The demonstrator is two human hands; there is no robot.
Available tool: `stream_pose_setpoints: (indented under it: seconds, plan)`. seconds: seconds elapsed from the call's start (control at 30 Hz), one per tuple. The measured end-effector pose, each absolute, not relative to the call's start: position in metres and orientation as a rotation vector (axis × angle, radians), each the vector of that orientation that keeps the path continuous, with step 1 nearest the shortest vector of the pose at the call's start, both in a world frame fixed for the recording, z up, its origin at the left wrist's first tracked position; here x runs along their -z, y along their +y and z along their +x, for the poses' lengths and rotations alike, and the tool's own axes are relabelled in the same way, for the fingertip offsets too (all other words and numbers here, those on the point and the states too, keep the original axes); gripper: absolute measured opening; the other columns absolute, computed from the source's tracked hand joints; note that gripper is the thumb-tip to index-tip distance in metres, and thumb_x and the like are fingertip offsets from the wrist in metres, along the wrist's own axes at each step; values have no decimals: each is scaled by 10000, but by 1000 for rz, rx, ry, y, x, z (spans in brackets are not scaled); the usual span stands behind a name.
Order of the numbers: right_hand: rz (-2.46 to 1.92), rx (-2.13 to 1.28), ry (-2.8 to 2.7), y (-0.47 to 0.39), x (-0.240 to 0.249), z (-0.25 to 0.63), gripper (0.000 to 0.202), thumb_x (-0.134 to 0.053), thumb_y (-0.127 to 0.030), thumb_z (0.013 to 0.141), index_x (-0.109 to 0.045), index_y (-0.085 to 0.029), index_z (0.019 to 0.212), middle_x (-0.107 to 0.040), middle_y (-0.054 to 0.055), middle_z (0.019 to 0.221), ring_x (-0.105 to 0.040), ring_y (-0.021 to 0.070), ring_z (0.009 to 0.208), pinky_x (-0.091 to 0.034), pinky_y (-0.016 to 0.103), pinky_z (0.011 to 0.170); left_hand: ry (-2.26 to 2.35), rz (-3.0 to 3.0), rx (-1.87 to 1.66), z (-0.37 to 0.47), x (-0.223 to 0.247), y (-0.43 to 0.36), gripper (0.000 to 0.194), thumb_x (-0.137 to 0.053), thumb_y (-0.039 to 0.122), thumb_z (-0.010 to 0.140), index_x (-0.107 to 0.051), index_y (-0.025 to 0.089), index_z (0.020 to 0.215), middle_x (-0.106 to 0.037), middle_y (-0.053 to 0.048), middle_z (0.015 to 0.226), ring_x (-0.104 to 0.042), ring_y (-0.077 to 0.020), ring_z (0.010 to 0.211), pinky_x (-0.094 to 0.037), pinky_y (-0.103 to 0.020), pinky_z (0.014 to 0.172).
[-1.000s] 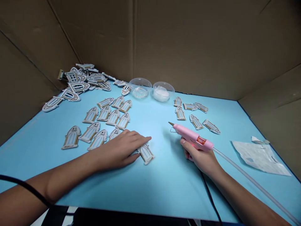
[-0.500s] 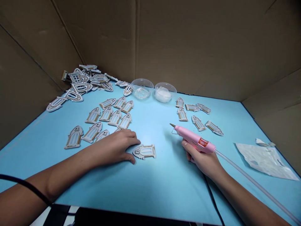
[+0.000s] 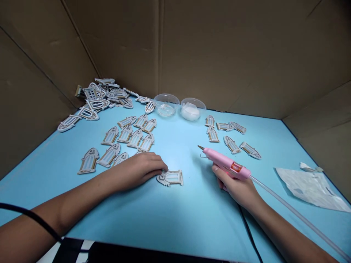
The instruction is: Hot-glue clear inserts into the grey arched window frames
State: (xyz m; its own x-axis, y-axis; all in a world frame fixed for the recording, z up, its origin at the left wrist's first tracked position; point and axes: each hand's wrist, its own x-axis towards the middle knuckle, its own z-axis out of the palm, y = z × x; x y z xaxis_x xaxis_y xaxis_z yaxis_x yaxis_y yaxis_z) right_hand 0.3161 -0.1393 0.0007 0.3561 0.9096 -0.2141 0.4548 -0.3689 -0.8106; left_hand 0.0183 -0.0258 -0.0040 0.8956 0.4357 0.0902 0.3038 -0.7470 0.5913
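My left hand point(image 3: 144, 168) rests on the table with its fingers curled together at the pointed end of an arched window-shaped piece point(image 3: 173, 178). This white piece with gold-brown trim lies flat, and the fingertips touch its upper edge; my thumb is hidden under the hand. My right hand point(image 3: 237, 186) is wrapped round the handle of a pink hot glue gun point(image 3: 222, 160). Its metal nozzle points up and left, above the table and apart from the piece. A long clear glue stick point(image 3: 290, 213) sticks out of the gun's back.
Several similar pieces point(image 3: 110, 136) lie left of centre, with a heap point(image 3: 101, 96) behind them. More pieces point(image 3: 231, 144) lie at right. Two clear tubs point(image 3: 166, 106) stand at the back, one holding white material. A plastic bag point(image 3: 309, 186) lies far right. Cardboard walls point(image 3: 219, 54) surround the table.
My left fingers have closed in from beside the piece onto its pointed end, and the thumb has tucked out of sight. My right hand and the glue gun have barely moved.
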Motion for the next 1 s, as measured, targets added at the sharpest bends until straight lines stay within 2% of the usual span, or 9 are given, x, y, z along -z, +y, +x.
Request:
stream_pose_setpoints:
  seconds: [0.3, 0.43, 0.57, 0.7, 0.83, 0.93, 1.0]
  plan:
    - [-2004, -951, -1197, -137, 2, 322, 342, -639, -545, 845, -690, -220, 936, -517, -28, 542, -501, 165, 527, -399, 279, 516, 486, 2491, -251, 22, 8, -30, 292, -464, 265, 1089, -746, 244, 1163, -698, -67, 1074, -662, -187, 964, -485, -278, 827]
    - [-2005, -1026, -1248, -133, 3, 330, 384, -661, -561, 821, -676, -211, 980, -539, -26, 558, -525, 173, 543, -422, 286, 529, 452, 2481, -230, 24, 9, -32, 285, -453, 256, 1091, -737, 232, 1089, -688, -56, 1063, -646, -179, 948, -469, -276, 832]
    - [-1990, -1017, -1230, -133, 0, 327, 386, -658, -559, 818, -671, -213, 990, -527, -33, 559, -513, 167, 546, -408, 282, 535, 527, 2477, -259, 24, 7, -32, 297, -400, 284, 1109, -662, 196, 1001, -680, -55, 987, -624, -184, 897, -458, -297, 810]
    - [-2007, -936, -1186, -137, -2, 319, 379, -622, -563, 839, -681, -215, 977, -507, -38, 554, -485, 157, 544, -388, 283, 543, 803, 2426, -357, 21, 3, -29, 260, -361, 291, 1082, -565, 199, 949, -652, -42, 893, -601, -188, 811, -441, -301, 735]
    - [-2012, -903, -1184, -139, -1, 316, 382, -609, -570, 850, -683, -208, 943, -506, -35, 556, -472, 149, 540, -378, 283, 547, 1027, 2357, -371, 19, -2, -27, 362, -291, 421, 1088, -483, 212, 864, -594, -22, 774, -549, -190, 688, -391, -306, 653]
    - [-2032, -904, -1184, -139, 0, 317, 400, -602, -584, 851, -678, -201, 940, -512, -32, 558, -473, 148, 547, -373, 279, 548, 956, 2427, -292, 20, -2, -26, 430, -274, 444, 1089, -472, 210, 788, -557, -35, 759, -534, -203, 709, -394, -324, 686]
    - [-2038, -909, -1187, -138, 0, 319, 412, -599, -591, 851, -676, -198, 947, -516, -31, 563, -477, 149, 552, -374, 277, 550, 836, 2416, -250, 20, -2, -27, 353, -322, 386, 1080, -557, 201, 893, -616, -57, 888, -583, -218, 846, -445, -341, 794]
